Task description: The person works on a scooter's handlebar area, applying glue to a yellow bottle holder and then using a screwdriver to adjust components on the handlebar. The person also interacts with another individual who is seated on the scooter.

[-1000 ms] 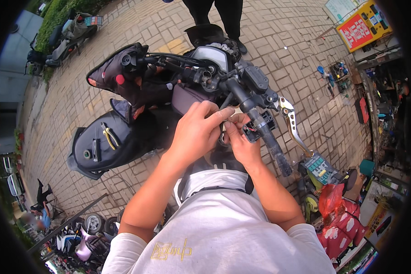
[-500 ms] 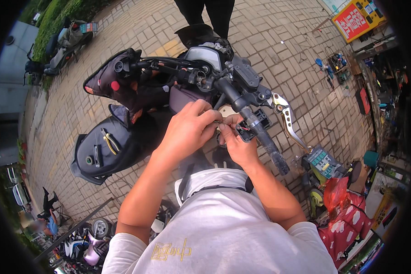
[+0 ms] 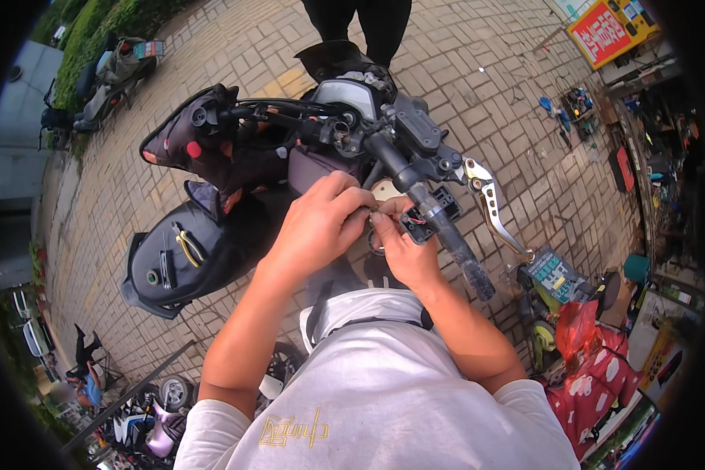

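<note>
My left hand (image 3: 319,222) and my right hand (image 3: 409,252) meet beside the motor scooter's handlebar (image 3: 399,166), fingertips pinched together. Whatever small piece lies between them is too covered to make out. Just right of my right fingers, an opened black switch housing (image 3: 421,224) hangs around the bar, with a bit of red wire showing inside. The bar's end is bare and scuffed, without a grip. Ahead of it sticks out a silver brake lever (image 3: 489,205) with holes, next to a black fluid reservoir (image 3: 419,129).
On the black seat (image 3: 211,270) at left lie yellow-handled pliers (image 3: 189,245), a slim dark tool (image 3: 166,270) and a small green-centred ring (image 3: 153,277). A person in black trousers (image 3: 380,31) stands beyond the scooter. Tools and parts (image 3: 576,106) lie on the paving at right.
My hands stay pinched together in nearly the same spot, with only slight finger movement. The scooter's front and handlebar appear shifted a little to the left in view.
</note>
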### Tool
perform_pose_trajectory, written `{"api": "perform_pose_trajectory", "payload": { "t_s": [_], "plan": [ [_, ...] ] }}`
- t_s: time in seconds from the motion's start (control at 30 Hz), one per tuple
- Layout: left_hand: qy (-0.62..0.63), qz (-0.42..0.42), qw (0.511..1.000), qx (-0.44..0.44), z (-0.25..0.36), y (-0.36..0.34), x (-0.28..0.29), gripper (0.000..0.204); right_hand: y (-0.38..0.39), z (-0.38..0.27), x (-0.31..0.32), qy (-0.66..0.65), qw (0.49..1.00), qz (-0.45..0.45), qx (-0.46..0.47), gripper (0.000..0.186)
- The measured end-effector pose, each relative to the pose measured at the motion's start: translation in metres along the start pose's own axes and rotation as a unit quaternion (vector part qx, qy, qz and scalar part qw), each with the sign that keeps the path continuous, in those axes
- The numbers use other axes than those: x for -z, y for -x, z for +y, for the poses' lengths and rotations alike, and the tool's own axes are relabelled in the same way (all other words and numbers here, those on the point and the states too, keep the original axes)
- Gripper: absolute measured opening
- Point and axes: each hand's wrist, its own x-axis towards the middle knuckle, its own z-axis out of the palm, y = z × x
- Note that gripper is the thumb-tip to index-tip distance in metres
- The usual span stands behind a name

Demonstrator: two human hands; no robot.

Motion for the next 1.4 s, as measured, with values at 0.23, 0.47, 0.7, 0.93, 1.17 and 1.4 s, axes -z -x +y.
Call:
{"api": "perform_pose_trajectory", "payload": {
  "t_s": [0.23,0.47,0.7,0.93,1.17,1.4],
  "plan": [
    [0.023,0.000,1.000,0.008,-0.001,0.000,0.000,0.021,0.002,0.000,-0.002,-0.024,1.000,0.007,0.006,0.012],
    [0.018,0.002,1.000,0.000,-0.003,0.001,0.000,0.020,0.004,0.001,-0.005,-0.015,1.000,0.014,-0.003,0.012],
    [0.003,0.036,0.999,-0.021,-0.006,0.004,-0.004,0.019,0.002,0.000,-0.007,-0.035,0.999,0.018,-0.023,0.013],
    [-0.010,0.064,0.997,-0.053,-0.012,0.006,-0.009,0.019,-0.003,-0.007,-0.005,-0.072,0.993,0.008,-0.092,0.018],
    [-0.015,0.094,0.991,-0.094,-0.011,0.010,-0.019,0.021,-0.008,-0.016,-0.005,-0.182,0.947,0.032,-0.264,0.015],
    [-0.010,0.113,0.989,-0.090,-0.010,0.010,-0.026,0.023,0.013,0.002,-0.014,-0.088,0.990,0.111,0.004,0.016]
  ]
}}
